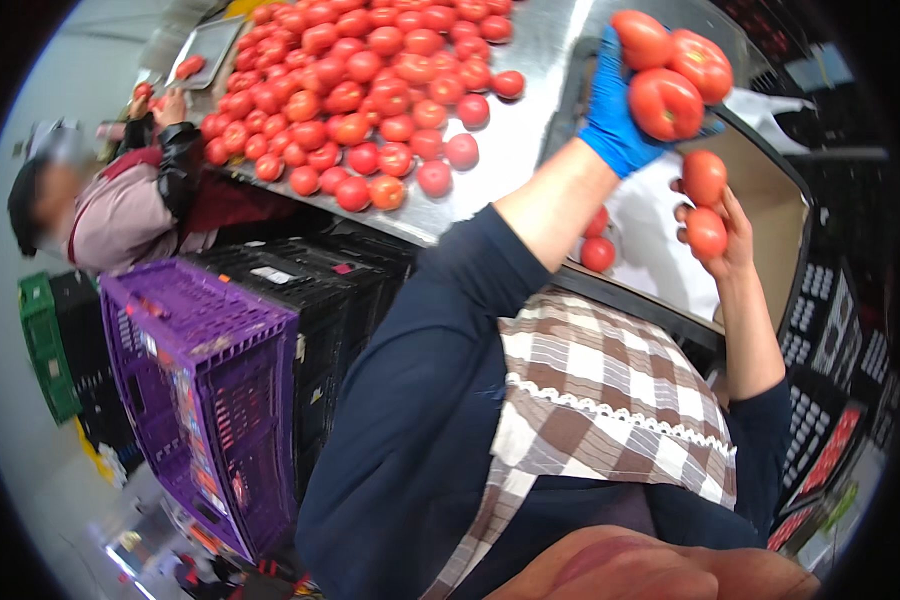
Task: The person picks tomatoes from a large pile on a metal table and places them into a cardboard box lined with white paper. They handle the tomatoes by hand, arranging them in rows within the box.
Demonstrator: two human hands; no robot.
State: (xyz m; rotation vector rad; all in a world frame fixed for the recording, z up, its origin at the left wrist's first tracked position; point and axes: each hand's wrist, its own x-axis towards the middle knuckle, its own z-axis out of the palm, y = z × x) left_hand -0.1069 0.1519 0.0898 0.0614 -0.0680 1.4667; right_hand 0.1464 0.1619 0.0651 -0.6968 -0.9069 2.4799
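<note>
My left hand (622, 120), in a blue glove, is palm up at the upper right and holds three large red tomatoes (666, 105) in a cluster. Just below and to the right, my bare right hand (731, 240) grips two smaller tomatoes (705, 180), one above the other. Both hands are over a black crate (637, 300) with a white paper liner (667, 262) and brown cardboard walls. Two tomatoes (598, 255) show in its near left corner, partly behind my left forearm. A large pile of tomatoes (367, 90) covers the metal table to the left.
The metal table (525, 142) extends up to the crate. At the far left another person (127, 202) handles tomatoes near a grey tray (208, 52). A purple crate (247, 337) and black crates (330, 285) stand stacked at lower left; more black crates (817, 352) stand at right.
</note>
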